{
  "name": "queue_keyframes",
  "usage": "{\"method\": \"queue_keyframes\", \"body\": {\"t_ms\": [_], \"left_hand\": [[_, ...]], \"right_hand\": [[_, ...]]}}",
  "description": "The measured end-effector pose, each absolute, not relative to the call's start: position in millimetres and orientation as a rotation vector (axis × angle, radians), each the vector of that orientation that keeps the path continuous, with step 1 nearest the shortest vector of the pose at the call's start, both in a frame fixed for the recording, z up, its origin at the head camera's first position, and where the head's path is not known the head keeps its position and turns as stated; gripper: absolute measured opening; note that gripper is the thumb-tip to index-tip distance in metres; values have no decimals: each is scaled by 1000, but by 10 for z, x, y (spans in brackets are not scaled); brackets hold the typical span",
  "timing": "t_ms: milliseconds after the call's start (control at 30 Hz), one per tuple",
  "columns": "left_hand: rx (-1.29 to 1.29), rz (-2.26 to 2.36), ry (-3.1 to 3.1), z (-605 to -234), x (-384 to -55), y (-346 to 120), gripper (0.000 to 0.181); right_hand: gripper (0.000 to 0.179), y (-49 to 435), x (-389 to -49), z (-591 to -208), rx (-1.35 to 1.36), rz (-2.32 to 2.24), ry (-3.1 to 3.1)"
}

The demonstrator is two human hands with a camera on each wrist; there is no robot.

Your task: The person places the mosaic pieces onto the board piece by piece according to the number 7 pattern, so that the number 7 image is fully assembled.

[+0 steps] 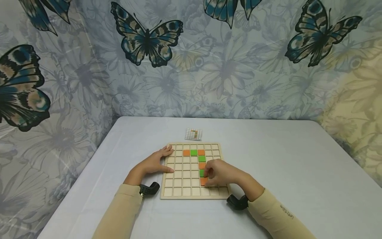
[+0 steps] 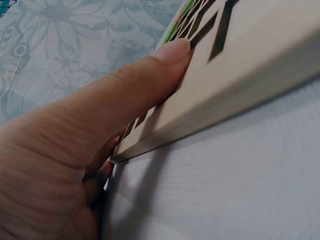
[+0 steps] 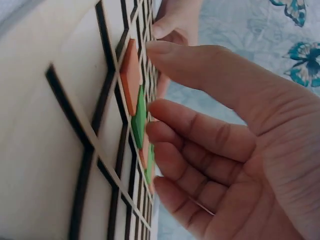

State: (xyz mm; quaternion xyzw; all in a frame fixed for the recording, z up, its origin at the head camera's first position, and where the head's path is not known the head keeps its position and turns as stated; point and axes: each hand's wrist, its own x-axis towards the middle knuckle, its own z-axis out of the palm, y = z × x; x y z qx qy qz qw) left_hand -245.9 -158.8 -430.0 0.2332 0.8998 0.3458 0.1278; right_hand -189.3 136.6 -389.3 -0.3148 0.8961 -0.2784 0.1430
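Observation:
A wooden grid board (image 1: 178,192) lies flat on the white table, with orange and green square tiles in several cells. They form a short row near the far side and a column running toward the person. My left hand (image 1: 152,162) rests on the board's left edge, its thumb (image 2: 172,52) lying over the frame. Over the near end of the column is my right hand (image 1: 222,171), thumb and fingers apart and loosely bent. Just beside its fingertips sit the nearest orange tile (image 3: 131,77) and a green tile (image 3: 139,117). Nothing shows between those fingers.
Beyond the board's far edge lies a small card (image 1: 193,134) printed with a grid and a coloured pattern. Both wrists carry black devices (image 1: 237,202). Cloth with butterflies (image 1: 147,41) hangs behind the table (image 1: 283,159) and along its left side.

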Motion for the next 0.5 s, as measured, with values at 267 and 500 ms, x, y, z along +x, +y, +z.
{"method": "queue_keyframes", "body": {"t_ms": [267, 500], "left_hand": [[662, 990, 2618, -4305, -2451, -1579, 94], [721, 840, 2687, -4164, -2284, -1683, 92]], "right_hand": [[44, 1529, -2002, -3774, -873, -764, 2731], [99, 1974, -2096, -3617, -798, -690, 2952]]}}
